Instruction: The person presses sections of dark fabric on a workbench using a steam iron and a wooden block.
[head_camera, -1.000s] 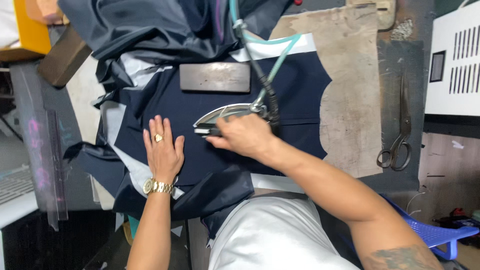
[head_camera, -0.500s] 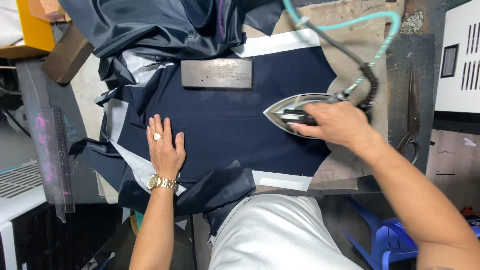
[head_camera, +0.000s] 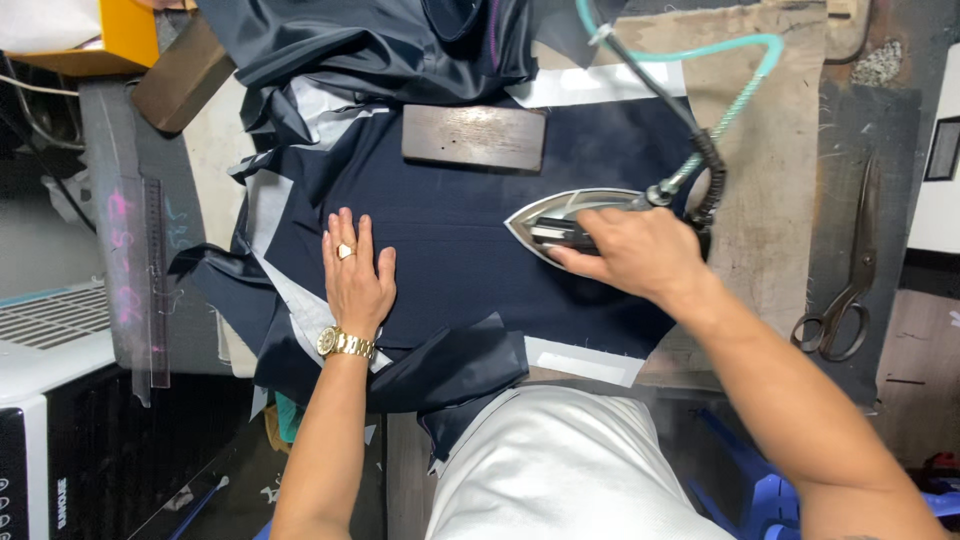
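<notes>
Fabric panel (head_camera: 450, 260) spread at centre of ironing pad (head_camera: 770, 190). Left hand (head_camera: 357, 283) flat on panel at 9 o'clock of centre. Right hand (head_camera: 625, 255) at 3 o'clock, closed around handle of steam iron (head_camera: 560, 225), sole on panel, tip toward 9 o'clock. Hose (head_camera: 720, 110) rising from iron's rear toward 12 o'clock. Wooden block (head_camera: 473, 137) on panel at 12 o'clock. Bunched lining (head_camera: 380, 45) beyond block, at 11 o'clock. Ruler (head_camera: 135, 270) off panel at 9 o'clock. Scissors (head_camera: 845, 280) well apart at 3 o'clock, beside pad.
</notes>
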